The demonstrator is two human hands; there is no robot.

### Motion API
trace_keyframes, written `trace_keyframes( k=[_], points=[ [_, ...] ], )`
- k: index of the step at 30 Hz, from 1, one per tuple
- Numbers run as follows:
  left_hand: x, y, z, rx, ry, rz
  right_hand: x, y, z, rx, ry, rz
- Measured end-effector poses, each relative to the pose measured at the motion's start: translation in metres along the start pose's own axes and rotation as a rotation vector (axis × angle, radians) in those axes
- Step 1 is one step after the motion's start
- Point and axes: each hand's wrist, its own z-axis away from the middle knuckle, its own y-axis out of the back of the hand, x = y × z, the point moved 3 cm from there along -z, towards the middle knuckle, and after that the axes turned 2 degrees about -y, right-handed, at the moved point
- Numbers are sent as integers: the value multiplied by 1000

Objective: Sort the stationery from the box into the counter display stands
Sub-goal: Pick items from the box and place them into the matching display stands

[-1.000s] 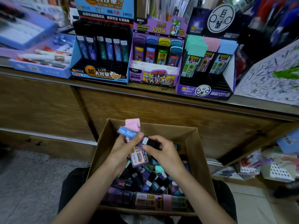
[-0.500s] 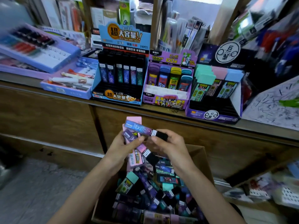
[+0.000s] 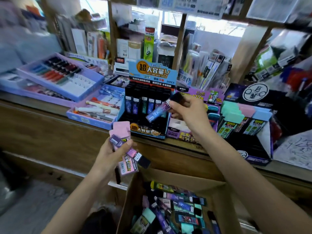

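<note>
Blue-violet plastic with a black cap, the lead case [image 3: 156, 113] hangs at a slant in the right hand [image 3: 189, 110]. Its long axis runs from upper right to lower left. The capped end sits up in the grip, pinched between thumb and fingertips. The blue end points down and left of the grip, over the front slots of the blue display stand [image 3: 148, 132] on the tabletop [image 3: 290, 169]. I cannot tell whether it touches the stand. The right arm reaches forward over the cardboard box [image 3: 177, 176], with the back of the hand turned up.

Below and left of that grip, the left hand [image 3: 111, 152] curls round a bundle of cases [image 3: 120, 129]. The pink ones stand nearly upright, and a purple one lies slantwise with its black cap pointing down and right.
</note>
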Motion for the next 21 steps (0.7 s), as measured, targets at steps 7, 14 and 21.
trace_keyframes(
  k=[7,14,21],
  points=[
    [4,25,-11,51,-13,22,-9,-47,-61,-19,132,417],
    [1,34,-14,68,8,54,-3,-65,-72,-108,111,516],
    [2,33,-17,81,16,84,-7,-70,-78,-133,18,452]
  ],
)
